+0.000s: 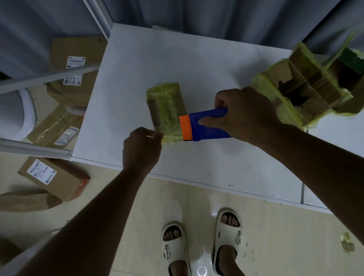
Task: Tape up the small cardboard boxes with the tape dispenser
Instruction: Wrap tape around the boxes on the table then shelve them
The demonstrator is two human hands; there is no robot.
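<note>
While taped, box (166, 107) beside dispenser (204, 126).

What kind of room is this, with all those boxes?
Probably a small parcel-packing room: labelled cardboard boxes lie on the tiled floor, a white table holds a taped small box, and the right hand grips a tape dispenser.

Counts on the table and on the floor
One small taped box (165, 107) and one blue tape dispenser (207, 125) lie on the white table (190, 68), with one larger open carton (308, 88) at its right; two hands, left (141, 148) and right (242, 113); at least five cardboard parcels (52, 174) on the floor at left; two white slippers (175, 251); one tape scrap (347, 242) near right
</note>
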